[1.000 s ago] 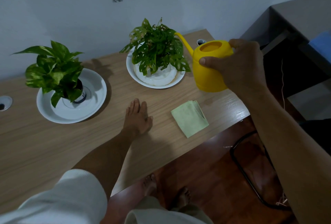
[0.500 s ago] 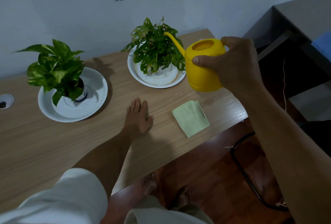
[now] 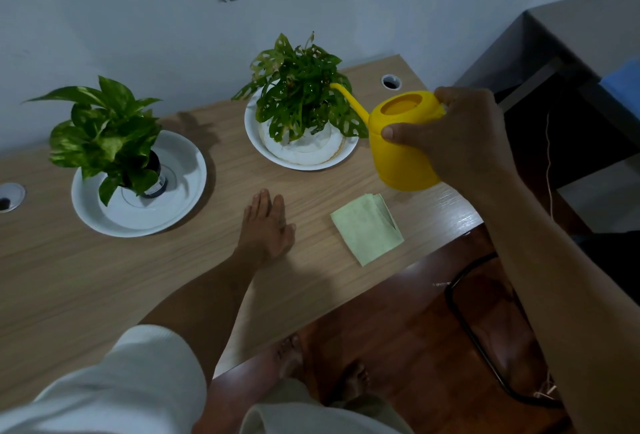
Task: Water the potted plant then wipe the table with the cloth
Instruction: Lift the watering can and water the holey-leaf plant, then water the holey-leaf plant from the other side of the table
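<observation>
My right hand [image 3: 460,135] gripped the bright yellow plastic watering can [image 3: 401,146], fingers curled around its far side and my thumb pressed across the near wall. I held it in the air above the right end of the light wood-grain table [image 3: 104,277], its thin curved spout [image 3: 348,99] reaching in among the leaves of the potted plant with holed, dark green leaves [image 3: 298,94]. Whether water ran from the spout I could not tell. That plant stood in a white round dish [image 3: 263,146] near the back edge of the table, close to the pale wall.

My left hand [image 3: 265,229] lay flat on the wood, palm down, fingers straight and together, holding nothing. Just to its right, near the front edge, lay the folded pale green cloth [image 3: 365,229], apart from both hands and below the lifted can.

Further left stood a second plant with broad variegated leaves [image 3: 104,132] in a dark pot, on its own wide white plate [image 3: 183,191]. A round cable hole [image 3: 391,81] sat in the table's far right corner, behind the can.
</observation>
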### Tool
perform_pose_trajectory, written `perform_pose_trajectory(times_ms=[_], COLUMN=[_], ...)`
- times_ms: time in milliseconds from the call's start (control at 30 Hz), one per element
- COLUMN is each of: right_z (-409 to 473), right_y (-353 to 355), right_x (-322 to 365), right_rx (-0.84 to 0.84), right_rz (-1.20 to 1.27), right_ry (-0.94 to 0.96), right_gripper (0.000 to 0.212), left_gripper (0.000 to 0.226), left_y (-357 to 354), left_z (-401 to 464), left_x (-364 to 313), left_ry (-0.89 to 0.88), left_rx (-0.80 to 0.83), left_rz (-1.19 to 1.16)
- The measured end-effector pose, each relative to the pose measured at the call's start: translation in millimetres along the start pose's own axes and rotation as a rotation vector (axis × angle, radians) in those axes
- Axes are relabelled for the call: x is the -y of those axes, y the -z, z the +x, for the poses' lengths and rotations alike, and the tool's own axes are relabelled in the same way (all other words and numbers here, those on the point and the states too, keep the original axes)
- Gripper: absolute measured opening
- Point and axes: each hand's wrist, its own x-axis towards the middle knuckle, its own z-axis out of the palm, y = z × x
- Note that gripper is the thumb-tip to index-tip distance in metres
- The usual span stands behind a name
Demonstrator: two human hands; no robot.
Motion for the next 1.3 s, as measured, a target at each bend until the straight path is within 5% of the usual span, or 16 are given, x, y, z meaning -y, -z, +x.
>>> perform_pose_trajectory(times_ms=[200, 400, 700, 1300], right_z=[2.5, -1.4, -16.4, -74.2], right_y=[-5.9, -26.8, -33.9, -78.0], right_x=[-7.1, -23.0, -15.6, 95.8], right_rx=[-0.077, -0.144, -0.077, 0.183], right_rz=[0.071, 0.153, 0.427, 0.458], right_ry=[0.024, 0.041, 0.035, 0.274], right_gripper=[0.044, 0.063, 0.042, 0.038], left_gripper=[0.081, 0.076, 0.087, 0.088], left_y=[2.1, 7.3, 9.5, 24.9], left_z=[0.5, -11.8, -67.7, -149.4], left_x=[1.4, 5.3, 25.3, 116.4], left_ry=[-0.002, -0.002, 0.211, 0.393], left_rx=[0.015, 0.048, 0.002, -0.072], left_rz=[-0.005, -0.014, -0.033, -0.08])
